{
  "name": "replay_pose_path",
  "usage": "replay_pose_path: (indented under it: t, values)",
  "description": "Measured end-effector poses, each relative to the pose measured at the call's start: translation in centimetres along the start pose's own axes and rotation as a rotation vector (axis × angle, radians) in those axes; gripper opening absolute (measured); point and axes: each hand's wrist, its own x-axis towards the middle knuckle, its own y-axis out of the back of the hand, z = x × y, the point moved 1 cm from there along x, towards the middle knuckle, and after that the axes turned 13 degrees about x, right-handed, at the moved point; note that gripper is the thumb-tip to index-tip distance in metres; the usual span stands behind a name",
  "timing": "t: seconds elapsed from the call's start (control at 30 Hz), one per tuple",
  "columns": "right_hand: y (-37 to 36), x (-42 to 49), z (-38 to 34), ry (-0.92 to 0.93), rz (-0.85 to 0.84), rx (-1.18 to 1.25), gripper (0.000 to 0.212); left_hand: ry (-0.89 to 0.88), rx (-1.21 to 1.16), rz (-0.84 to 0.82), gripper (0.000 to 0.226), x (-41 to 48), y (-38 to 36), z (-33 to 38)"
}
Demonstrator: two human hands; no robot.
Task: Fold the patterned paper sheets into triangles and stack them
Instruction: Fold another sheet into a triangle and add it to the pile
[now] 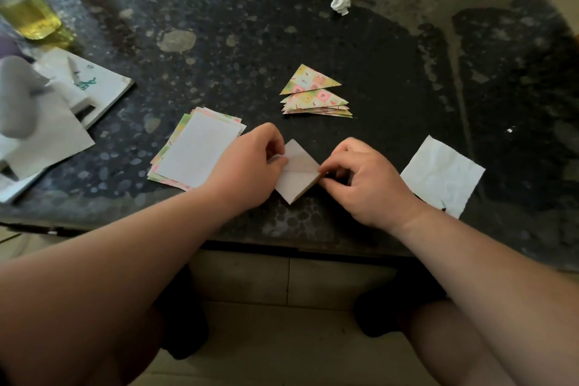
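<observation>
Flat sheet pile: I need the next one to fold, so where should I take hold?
Pinch the top sheet at its far right corner, coming from the right with the left hand; the pile lies flat and fanned, leaving that corner exposed.

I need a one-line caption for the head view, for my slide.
Left hand and right hand fold a sheet near the unfolded stack and the triangle pile.

Both hands pinch a white-side-up sheet: left hand at its left corner, right hand at its right; folded triangles stacked beyond.
</observation>
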Motion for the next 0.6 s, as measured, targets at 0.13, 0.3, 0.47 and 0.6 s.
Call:
replay_pose_path:
  t: [0.13, 0.3, 0.47, 0.6]
  values:
    - [-0.4, 0.1, 0.1, 0.007, -0.015, -0.042, 0.019, -0.043, 0.02, -0.016, 0.026, 0.2, -0.1, 0.0]
    - [-0.8, 0.2, 0.0, -0.012, -0.012, -0.076, 0.022, -0.096, 0.121, -0.032, 0.023, 0.2, -0.9, -0.1]
    - [-1.3, 0.7, 0.1, -0.027, 0.039, -0.077, 0.02, -0.015, 0.018, -0.079, 0.039, 0.4, -1.0, 0.2]
    - [-1.7, 1.0, 0.2, -0.049, 0.073, -0.09, 0.013, -0.051, 0.06, -0.091, 0.039, 0.1, -1.3, 0.0]
